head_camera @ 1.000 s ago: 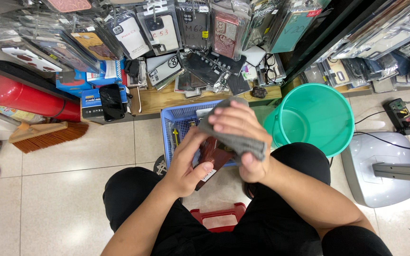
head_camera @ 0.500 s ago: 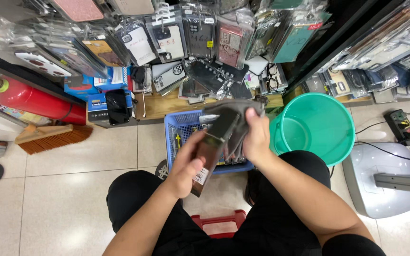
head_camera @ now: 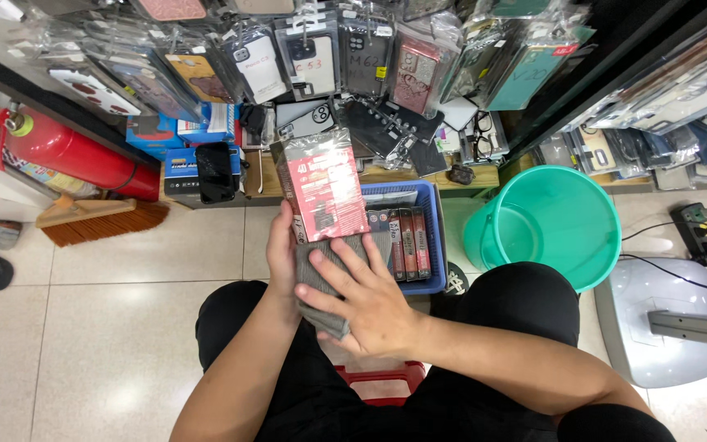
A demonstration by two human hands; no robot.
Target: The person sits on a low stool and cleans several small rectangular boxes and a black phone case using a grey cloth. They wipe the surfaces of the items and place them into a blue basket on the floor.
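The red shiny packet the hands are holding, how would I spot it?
Find the blue basket on the floor beside the green bucket. Just in front, the left hand holds up a flat packet against a grey cloth. Only it is red, plastic-wrapped and lifted; similar packets stand in the basket.

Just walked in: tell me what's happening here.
A seated person holds a flat red packaged box wrapped in clear plastic upright in the left hand, while the right hand presses a grey cloth against its lower part. Just beyond stands a blue plastic basket with more slim boxes on edge, a teal plastic bucket beside it. Packaged phone cases hang above.
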